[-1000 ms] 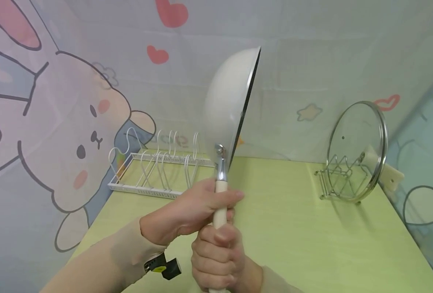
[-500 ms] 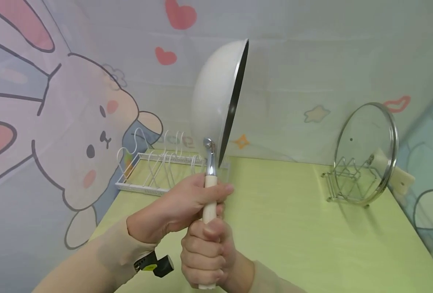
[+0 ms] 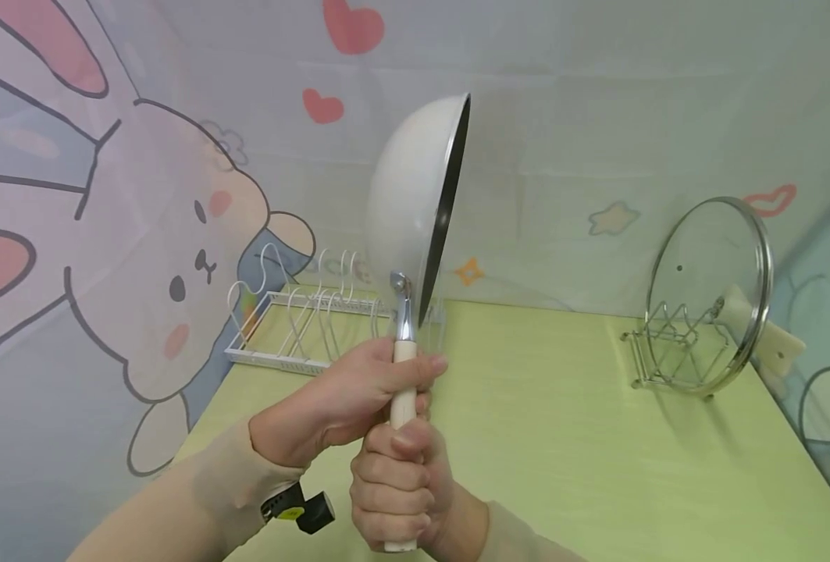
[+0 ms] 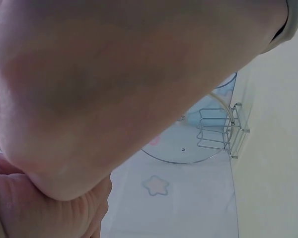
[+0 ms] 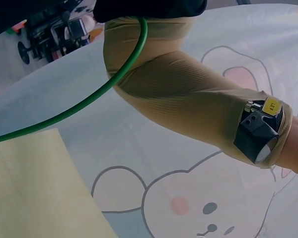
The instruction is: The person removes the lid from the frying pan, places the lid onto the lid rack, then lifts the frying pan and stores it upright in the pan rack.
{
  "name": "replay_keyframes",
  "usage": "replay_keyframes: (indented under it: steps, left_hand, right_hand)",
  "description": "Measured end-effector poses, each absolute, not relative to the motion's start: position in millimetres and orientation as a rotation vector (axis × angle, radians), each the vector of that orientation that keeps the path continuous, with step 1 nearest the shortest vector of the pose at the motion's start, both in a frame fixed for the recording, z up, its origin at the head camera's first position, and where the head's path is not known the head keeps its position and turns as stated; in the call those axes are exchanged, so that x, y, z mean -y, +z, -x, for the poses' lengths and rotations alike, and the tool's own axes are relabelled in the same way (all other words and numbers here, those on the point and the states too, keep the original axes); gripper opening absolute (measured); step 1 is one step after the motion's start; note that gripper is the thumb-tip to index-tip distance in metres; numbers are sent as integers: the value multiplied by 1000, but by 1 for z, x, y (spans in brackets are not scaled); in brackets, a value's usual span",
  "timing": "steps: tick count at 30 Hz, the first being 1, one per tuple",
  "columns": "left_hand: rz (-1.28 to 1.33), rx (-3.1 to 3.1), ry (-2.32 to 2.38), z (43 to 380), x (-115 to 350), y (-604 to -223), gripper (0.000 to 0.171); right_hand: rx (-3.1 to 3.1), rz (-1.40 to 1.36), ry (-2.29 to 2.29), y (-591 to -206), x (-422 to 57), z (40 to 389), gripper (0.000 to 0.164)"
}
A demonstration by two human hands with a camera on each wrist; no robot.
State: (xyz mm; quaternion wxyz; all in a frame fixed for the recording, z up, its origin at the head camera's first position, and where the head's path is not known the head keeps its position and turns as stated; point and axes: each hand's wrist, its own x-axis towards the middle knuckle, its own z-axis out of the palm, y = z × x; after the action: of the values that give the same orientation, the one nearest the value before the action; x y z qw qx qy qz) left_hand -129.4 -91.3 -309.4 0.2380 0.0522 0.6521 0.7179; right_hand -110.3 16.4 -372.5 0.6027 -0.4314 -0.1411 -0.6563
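Observation:
A wok [image 3: 411, 187] with a white outside, dark inside and bright rim stands raised on edge over the table, its inside facing right. My left hand [image 3: 358, 386] grips the upper part of its cream handle [image 3: 405, 351], thumb laid across the front. Directly below, my right hand [image 3: 393, 484] wraps the handle's lower end with curled fingers. In the left wrist view the left hand [image 4: 74, 114] fills much of the picture and hides the handle. Only the left sleeve and wrist show in the right wrist view, with neither the wok nor the right hand.
On the green table [image 3: 562, 437], a white wire rack [image 3: 281, 361] stands at the back left, partly behind the wok and left hand. At the right, a glass lid [image 3: 706, 273] with a metal rim leans upright in a small wire stand [image 3: 639, 359]. A cartoon cloth backs the table.
Both hands keep their hold on the handle. The wok has shifted left toward the white rack and turned so more of its dark inside shows; it dips slightly in the last half second.

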Motion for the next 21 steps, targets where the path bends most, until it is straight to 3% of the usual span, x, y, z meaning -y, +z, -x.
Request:
replay_keyframes:
  steps: [21]
  left_hand:
    - [-119, -1754, 1954, 137, 95, -332, 27]
  right_hand:
    - [362, 927, -1557, -396, -14, 112, 47]
